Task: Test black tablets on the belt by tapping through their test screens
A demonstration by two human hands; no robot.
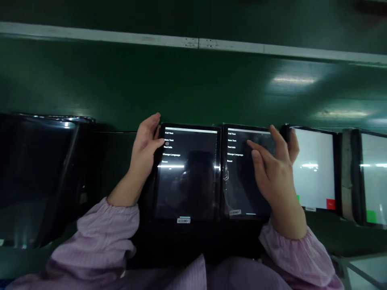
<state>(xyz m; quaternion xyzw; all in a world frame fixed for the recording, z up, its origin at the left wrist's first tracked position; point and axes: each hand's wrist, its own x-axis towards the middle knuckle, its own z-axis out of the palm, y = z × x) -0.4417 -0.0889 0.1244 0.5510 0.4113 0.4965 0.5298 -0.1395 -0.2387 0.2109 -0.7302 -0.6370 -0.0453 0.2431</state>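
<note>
Two black tablets lie side by side, the left tablet (187, 181) and the middle tablet (242, 181), both showing a dark menu with lines such as "Full Test" and "Item Test". My left hand (144, 147) is at the left tablet's upper left edge, its thumb touching the screen beside "Item Test" and its fingers apart. Over the right part of the middle tablet is my right hand (276, 169), index finger extended toward the menu and the other fingers spread. Whether that fingertip touches the glass I cannot tell. Neither hand holds anything.
To the right are a tablet with a white screen (316, 177) and, beyond a grey strip, another white-screened tablet (375, 181). Large dark tablets (30, 173) are stacked at the left. A pale rail (121, 37) crosses the green table (136, 80) behind.
</note>
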